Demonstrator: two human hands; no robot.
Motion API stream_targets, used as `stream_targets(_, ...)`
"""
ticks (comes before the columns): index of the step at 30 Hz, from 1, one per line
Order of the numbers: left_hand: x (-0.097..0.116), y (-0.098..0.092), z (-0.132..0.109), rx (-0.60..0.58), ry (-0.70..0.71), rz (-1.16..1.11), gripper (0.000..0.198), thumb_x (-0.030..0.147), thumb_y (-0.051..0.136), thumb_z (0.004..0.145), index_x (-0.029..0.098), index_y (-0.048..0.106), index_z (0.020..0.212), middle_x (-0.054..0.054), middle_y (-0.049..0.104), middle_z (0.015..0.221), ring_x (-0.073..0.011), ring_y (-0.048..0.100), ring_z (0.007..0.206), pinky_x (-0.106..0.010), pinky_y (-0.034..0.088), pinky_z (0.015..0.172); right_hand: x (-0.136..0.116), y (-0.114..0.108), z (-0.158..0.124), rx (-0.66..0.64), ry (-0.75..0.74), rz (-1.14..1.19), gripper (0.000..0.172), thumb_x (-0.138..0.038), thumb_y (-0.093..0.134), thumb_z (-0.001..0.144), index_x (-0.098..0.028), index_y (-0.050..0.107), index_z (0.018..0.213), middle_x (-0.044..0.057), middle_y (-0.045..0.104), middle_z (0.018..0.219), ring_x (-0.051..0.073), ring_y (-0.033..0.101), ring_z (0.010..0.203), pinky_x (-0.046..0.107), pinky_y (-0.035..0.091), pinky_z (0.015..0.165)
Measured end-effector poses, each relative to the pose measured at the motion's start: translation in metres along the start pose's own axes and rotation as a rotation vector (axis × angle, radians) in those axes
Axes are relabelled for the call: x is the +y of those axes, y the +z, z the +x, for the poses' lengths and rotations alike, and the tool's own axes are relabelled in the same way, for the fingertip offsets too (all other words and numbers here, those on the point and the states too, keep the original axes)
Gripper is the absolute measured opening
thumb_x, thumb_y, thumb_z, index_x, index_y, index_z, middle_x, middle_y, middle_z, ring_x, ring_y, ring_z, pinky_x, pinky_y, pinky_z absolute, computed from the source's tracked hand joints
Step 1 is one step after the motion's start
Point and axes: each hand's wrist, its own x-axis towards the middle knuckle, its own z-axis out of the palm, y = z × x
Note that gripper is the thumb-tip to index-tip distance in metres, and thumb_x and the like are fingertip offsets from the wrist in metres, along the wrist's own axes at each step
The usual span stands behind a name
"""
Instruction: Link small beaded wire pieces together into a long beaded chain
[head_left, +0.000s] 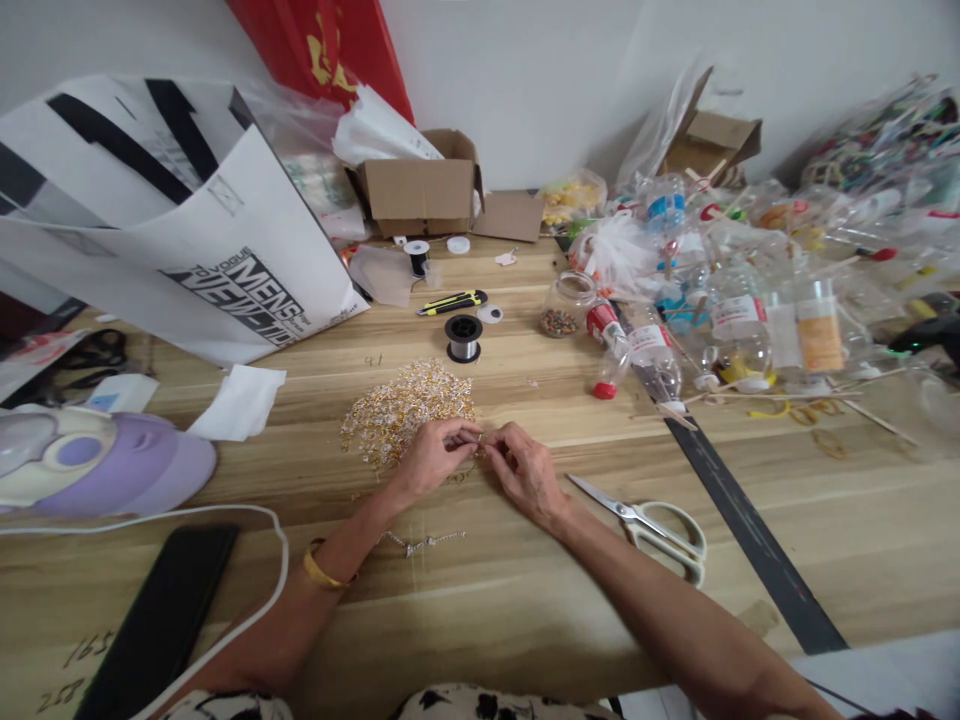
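My left hand point(441, 455) and my right hand point(527, 474) meet fingertip to fingertip at the middle of the table, both pinching. Something small and gold-coloured shows between the fingertips, too small to name. Just behind my left hand lies a pile of small gold and silver beads or links point(409, 405). A short silver chain point(426, 543) lies on the wood between my forearms. Scissors with pale handles point(645, 525) rest to the right of my right hand. Beyond the pile stands a spool of silver wire point(463, 340).
A yellow-black utility knife point(452, 302) lies behind the spool. On the right are a glass jar of beads point(564, 305) and several plastic bottles point(652, 350). A white paper bag point(217, 250), a purple device point(135, 465) and a black phone point(161, 620) occupy the left.
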Motion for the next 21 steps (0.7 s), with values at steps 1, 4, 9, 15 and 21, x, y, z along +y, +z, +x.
stream_targets(1,-0.0004,0.0000,0.0002,0.000,0.005,-0.003,0.021,0.012,0.064,0.075,0.012,0.068,0.095,-0.008,0.074,0.084,-0.0172,0.070,0.078,-0.031,0.057,0.076,0.0000,0.0000,-0.0001,0.001,-0.001,0.000,0.011,-0.023,0.046,0.093,-0.020,0.056,0.090,0.004,0.060,0.082,0.015,0.058,0.070,0.024,0.043,0.062)
stream_targets(4,-0.0016,0.0002,0.0006,0.006,0.007,-0.007,0.020,0.013,0.063,0.075,0.012,0.068,0.094,-0.008,0.073,0.084,-0.0170,0.070,0.077,-0.031,0.057,0.076,-0.0003,-0.0002,0.0000,-0.003,0.000,0.007,0.011,-0.023,0.046,0.093,-0.020,0.056,0.090,0.004,0.060,0.082,0.015,0.058,0.070,0.024,0.043,0.063)
stream_targets(9,-0.0005,-0.0004,0.0003,0.012,-0.007,0.000,0.019,0.013,0.064,0.075,0.012,0.068,0.093,-0.008,0.073,0.084,-0.0174,0.070,0.078,-0.031,0.057,0.076,-0.0001,-0.0005,0.0003,-0.001,-0.010,0.012,0.010,-0.022,0.047,0.092,-0.020,0.057,0.090,0.004,0.060,0.082,0.015,0.058,0.071,0.024,0.043,0.063)
stream_targets(15,-0.0005,-0.0003,0.0003,0.008,-0.008,0.010,0.019,0.013,0.063,0.076,0.011,0.068,0.094,-0.009,0.073,0.085,-0.0180,0.070,0.079,-0.032,0.057,0.078,-0.0001,-0.0006,0.0002,0.005,-0.017,0.014,0.010,-0.022,0.047,0.092,-0.019,0.057,0.090,0.004,0.060,0.082,0.015,0.058,0.071,0.024,0.044,0.065)
stream_targets(21,-0.0036,0.0006,0.0013,0.014,-0.002,0.008,0.019,0.011,0.063,0.075,0.011,0.068,0.093,-0.009,0.073,0.085,-0.0178,0.070,0.078,-0.031,0.057,0.076,-0.0014,-0.0006,0.0006,0.026,-0.015,0.026,0.012,-0.024,0.047,0.093,-0.019,0.057,0.090,0.005,0.061,0.082,0.014,0.057,0.070,0.024,0.044,0.061)
